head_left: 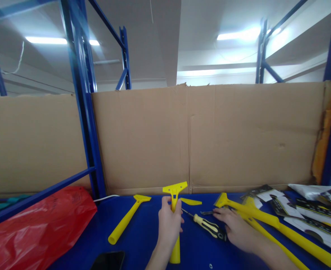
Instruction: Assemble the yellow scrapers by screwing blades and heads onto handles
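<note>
My left hand (170, 217) is wrapped round the handle of a yellow scraper (175, 255), whose wide head points up and away. Just right of that head lies a flat yellow plastic piece (192, 202). My right hand (238, 227) is low over the blue surface, fingertips closed at the end of a small dark metal piece (207, 212); its far end is hidden by the fingers. Between the hands rests a screwdriver (208, 226) with a cream and black handle. Another yellow scraper (126, 219) lies to the left of my left hand.
Long yellow scrapers (294, 234) lie beside and under my right forearm. Packaged items (314, 213) are piled at the right. A red plastic bag (50, 228), a phone (109, 260) and a small nut (210, 266) are nearby. Cardboard (143, 142) walls the back between blue posts (88, 123).
</note>
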A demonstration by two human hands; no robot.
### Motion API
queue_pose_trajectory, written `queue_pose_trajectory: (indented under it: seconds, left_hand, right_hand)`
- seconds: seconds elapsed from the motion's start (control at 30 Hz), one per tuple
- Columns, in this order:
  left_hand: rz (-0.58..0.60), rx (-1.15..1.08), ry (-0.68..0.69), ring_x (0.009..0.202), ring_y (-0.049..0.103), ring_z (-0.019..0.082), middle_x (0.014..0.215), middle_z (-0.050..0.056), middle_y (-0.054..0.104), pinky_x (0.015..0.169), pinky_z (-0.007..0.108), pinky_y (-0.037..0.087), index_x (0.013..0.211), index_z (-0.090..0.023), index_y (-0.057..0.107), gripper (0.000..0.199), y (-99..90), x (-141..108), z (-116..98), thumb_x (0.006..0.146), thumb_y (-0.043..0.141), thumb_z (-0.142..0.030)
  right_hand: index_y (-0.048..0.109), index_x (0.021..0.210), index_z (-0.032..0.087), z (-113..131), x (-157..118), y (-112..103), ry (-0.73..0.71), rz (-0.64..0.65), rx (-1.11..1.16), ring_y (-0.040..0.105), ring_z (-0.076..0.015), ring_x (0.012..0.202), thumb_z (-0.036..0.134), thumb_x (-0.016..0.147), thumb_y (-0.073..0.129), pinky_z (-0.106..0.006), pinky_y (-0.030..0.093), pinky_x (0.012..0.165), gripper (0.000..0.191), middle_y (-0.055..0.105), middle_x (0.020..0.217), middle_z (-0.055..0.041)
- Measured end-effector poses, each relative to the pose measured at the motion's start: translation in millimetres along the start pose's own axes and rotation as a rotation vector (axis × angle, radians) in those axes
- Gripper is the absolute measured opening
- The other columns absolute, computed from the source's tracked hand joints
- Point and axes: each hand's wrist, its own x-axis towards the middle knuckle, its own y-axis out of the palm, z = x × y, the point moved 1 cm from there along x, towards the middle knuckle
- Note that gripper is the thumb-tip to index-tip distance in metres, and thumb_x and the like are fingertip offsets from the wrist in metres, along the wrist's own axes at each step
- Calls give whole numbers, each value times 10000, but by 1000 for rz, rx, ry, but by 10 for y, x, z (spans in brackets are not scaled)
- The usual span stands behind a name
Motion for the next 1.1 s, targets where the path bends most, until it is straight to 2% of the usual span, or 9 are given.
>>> queue_pose_trajectory:
  seconds: [0.13,0.27,0.37,0.53,0.67,0.83,0.93,1.03,1.1]
  left_hand:
    - [43,-131,-29,461,563,115,694,5,566,316,191,408,922,-176,465,319,10,-19,10,867,394,-482]
    - [72,-287,-122,418,530,107,646,-1,572,312,193,391,921,-169,476,381,17,-34,-10,865,359,-527]
    - [126,-354,-192,351,490,99,568,-27,561,300,189,358,943,-178,468,434,27,-59,-47,843,369,-589]
    - [208,-290,-235,301,453,89,555,-39,578,280,188,330,946,-197,443,478,55,-117,-107,756,518,-629]
    - [255,-294,-239,320,482,96,568,-25,596,288,186,337,935,-196,437,482,93,-148,-99,725,575,-608]
    - [258,-318,-255,346,511,105,594,-7,617,294,185,347,939,-195,430,432,115,-147,-64,751,580,-553]
    - [271,-313,-267,346,504,97,588,-8,617,294,178,347,918,-192,428,335,118,-148,-64,796,554,-478]
    - [274,-315,-275,348,498,93,570,-16,605,295,169,338,928,-189,425,285,124,-157,-65,818,529,-430]
    - [267,-324,-279,354,500,94,569,-20,602,302,167,335,952,-190,423,312,127,-163,-59,808,538,-441]
  right_hand:
    - [671,1145,113,-31,33,20,-9,-108,-71,561,-231,1184,-79,687,346,-388,405,1032,594,645,1237,-139]
    - [667,1142,97,-60,82,-4,-17,-241,-27,575,-244,1148,0,772,354,-394,427,1008,494,647,1211,-158]
    - [701,1064,120,-62,123,-31,-14,-343,161,624,-244,1050,73,803,353,-393,470,946,437,689,1112,-149]
    - [701,1017,169,-22,165,-48,83,-425,713,671,-222,731,233,724,527,-345,533,707,346,721,817,-69]
    - [698,992,172,55,153,-88,182,-373,1107,617,-177,593,318,588,714,-287,493,578,430,654,636,5]
    - [699,711,163,174,91,-156,257,-211,1412,633,-183,665,390,626,755,-303,513,654,248,675,664,-31]
    - [662,701,171,220,64,-183,315,-199,1519,556,-120,552,379,671,735,-218,455,530,222,575,558,22]
    - [584,668,199,232,53,-221,335,-215,1569,359,-71,394,357,705,691,-173,285,381,193,398,452,86]
    - [565,674,207,227,46,-258,310,-196,1556,371,-82,387,347,748,605,-187,281,371,163,468,481,52]
